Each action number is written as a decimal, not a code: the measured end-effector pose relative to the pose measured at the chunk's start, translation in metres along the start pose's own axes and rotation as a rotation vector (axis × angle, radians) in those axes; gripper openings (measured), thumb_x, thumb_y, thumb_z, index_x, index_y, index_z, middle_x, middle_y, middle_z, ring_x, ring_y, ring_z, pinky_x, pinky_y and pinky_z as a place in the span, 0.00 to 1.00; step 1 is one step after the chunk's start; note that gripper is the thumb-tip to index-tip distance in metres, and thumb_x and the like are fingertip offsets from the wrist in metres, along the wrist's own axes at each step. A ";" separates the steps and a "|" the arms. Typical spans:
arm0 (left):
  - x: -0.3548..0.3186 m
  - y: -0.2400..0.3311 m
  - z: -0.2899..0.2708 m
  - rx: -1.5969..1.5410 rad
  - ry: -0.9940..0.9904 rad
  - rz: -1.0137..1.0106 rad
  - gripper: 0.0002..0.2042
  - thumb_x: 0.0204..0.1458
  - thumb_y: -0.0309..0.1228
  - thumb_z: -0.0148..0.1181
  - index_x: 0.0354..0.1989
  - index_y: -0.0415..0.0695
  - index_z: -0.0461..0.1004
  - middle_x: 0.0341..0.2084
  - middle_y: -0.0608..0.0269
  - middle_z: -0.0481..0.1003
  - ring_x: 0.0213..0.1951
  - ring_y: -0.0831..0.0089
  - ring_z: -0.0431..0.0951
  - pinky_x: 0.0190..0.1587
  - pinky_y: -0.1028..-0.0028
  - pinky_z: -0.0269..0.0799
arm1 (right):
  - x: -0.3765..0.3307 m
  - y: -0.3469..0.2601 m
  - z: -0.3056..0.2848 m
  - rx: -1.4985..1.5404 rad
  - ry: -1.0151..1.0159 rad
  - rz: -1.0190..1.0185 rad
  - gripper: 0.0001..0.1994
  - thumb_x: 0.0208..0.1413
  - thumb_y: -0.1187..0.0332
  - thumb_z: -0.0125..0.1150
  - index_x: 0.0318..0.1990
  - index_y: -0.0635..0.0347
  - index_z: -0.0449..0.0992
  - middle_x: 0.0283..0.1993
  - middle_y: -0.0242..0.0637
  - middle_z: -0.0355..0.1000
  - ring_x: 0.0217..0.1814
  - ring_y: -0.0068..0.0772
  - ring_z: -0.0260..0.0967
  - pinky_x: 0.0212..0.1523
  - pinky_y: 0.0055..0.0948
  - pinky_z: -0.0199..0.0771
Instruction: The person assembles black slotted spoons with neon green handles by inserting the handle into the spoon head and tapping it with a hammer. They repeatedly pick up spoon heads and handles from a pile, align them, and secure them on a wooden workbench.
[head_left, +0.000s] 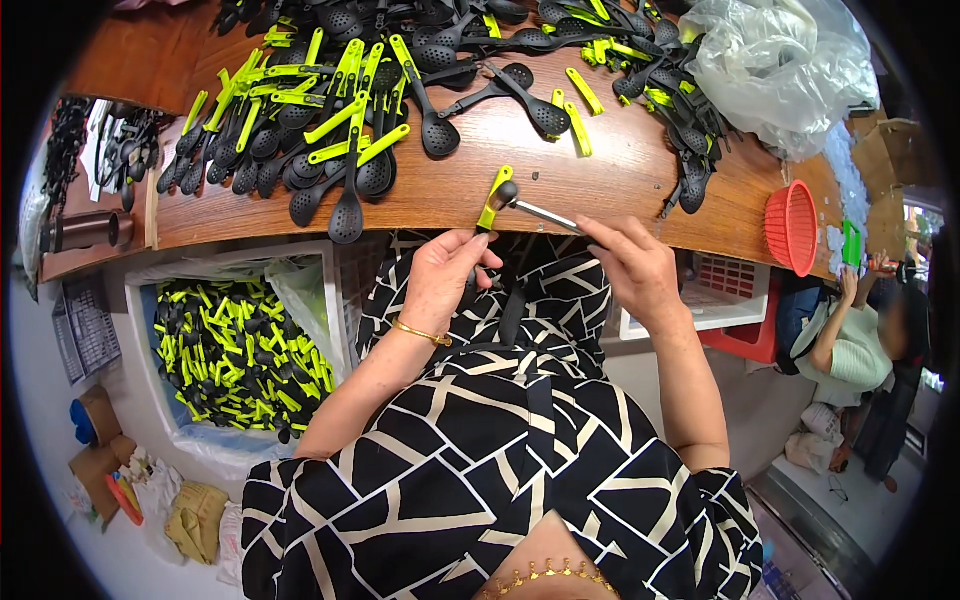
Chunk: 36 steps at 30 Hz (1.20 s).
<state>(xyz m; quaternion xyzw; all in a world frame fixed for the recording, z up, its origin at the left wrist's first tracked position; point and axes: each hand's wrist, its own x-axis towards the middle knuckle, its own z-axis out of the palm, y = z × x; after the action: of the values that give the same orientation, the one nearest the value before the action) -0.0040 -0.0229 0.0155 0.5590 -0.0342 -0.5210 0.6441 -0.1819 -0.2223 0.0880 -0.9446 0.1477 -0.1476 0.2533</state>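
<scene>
At the table's near edge, my left hand (pixel 447 272) is closed round a black kitchen utensil with a lime-green handle (pixel 494 200) pointing up and away. Its lower end is hidden by my fingers and the patterned clothing. My right hand (pixel 637 268) grips a small hammer (pixel 548 214) with a silver shaft and a rounded black head. The hammer head rests against or just over the green handle; which of the two I cannot tell. Beyond my left hand lies a pile of black slotted spoons (pixel 347 215), many with lime-green handles. Loose green handle pieces (pixel 578 130) lie farther off.
A white crate (pixel 335 300) full of green-handled utensils stands below the table at left. On the brown table (pixel 480 150), a red basket (pixel 790 228) and a clear plastic bag (pixel 785 70) sit at right. Another person (pixel 850 350) works at far right.
</scene>
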 end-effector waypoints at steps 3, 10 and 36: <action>0.001 0.000 0.001 -0.009 -0.020 0.013 0.13 0.65 0.34 0.60 0.49 0.37 0.80 0.30 0.61 0.82 0.24 0.81 0.75 0.31 0.82 0.71 | -0.001 -0.005 0.002 0.095 0.001 0.044 0.25 0.52 0.82 0.67 0.58 0.51 0.80 0.42 0.40 0.77 0.37 0.39 0.76 0.38 0.31 0.76; -0.006 0.005 0.002 -0.011 -0.081 0.022 0.14 0.68 0.32 0.55 0.55 0.37 0.76 0.24 0.69 0.75 0.23 0.83 0.70 0.30 0.83 0.66 | -0.002 0.017 0.004 0.152 -0.088 0.145 0.23 0.56 0.76 0.67 0.60 0.49 0.79 0.38 0.40 0.76 0.35 0.40 0.75 0.38 0.34 0.76; -0.051 0.089 -0.071 1.035 0.441 1.043 0.08 0.59 0.21 0.61 0.46 0.38 0.81 0.40 0.56 0.79 0.44 0.64 0.78 0.51 0.69 0.73 | 0.107 0.072 0.012 -0.200 0.256 0.269 0.09 0.57 0.64 0.67 0.42 0.55 0.83 0.36 0.42 0.78 0.43 0.46 0.75 0.45 0.43 0.73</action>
<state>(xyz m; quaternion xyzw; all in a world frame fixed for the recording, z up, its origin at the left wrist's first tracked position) 0.0731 0.0473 0.0838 0.7919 -0.4037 0.0564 0.4547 -0.0944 -0.3148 0.0623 -0.9103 0.3172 -0.2160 0.1550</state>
